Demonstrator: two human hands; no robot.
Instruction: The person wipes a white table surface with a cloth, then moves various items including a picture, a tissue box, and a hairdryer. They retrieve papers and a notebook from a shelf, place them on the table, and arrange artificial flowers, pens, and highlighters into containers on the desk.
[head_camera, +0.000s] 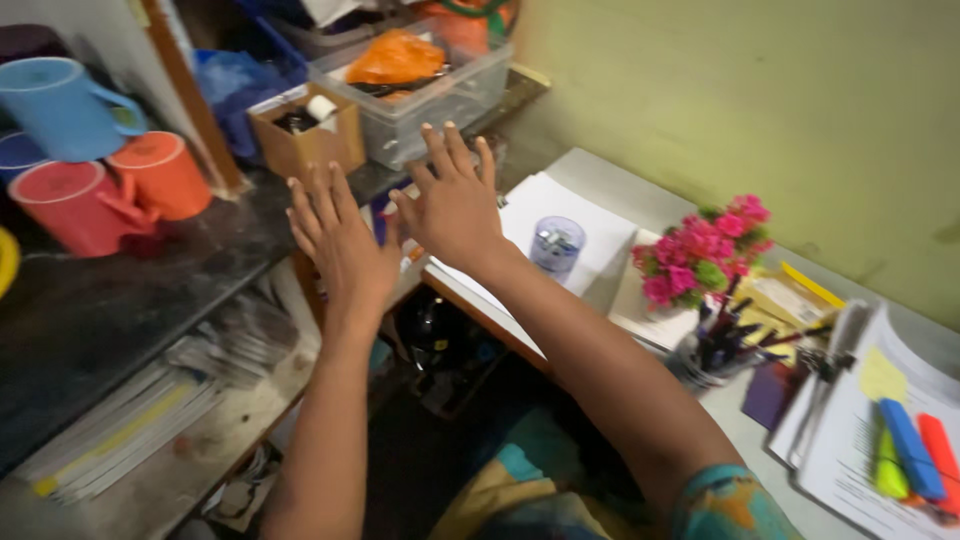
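We see both hands raised, nothing grasped yet. Left hand (340, 240): fingers spread, palm down, above dark shelf (120, 300) edge. Right hand (455, 200): fingers spread, empty, over desk (600, 170) far left corner, near white paper stack (560, 205). Nearest things: cardboard box (305, 135) and clear plastic bin (430, 90) at shelf back, just beyond fingertips. We judge reach under way only; contact not made, grasp outstanding. Small clear cup (556, 245) sits on paper, beside right wrist.

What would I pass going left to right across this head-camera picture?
Blue mug → orange mug → cardboard box → left hand → right hand → clear cup → pink flowers → highlighters.
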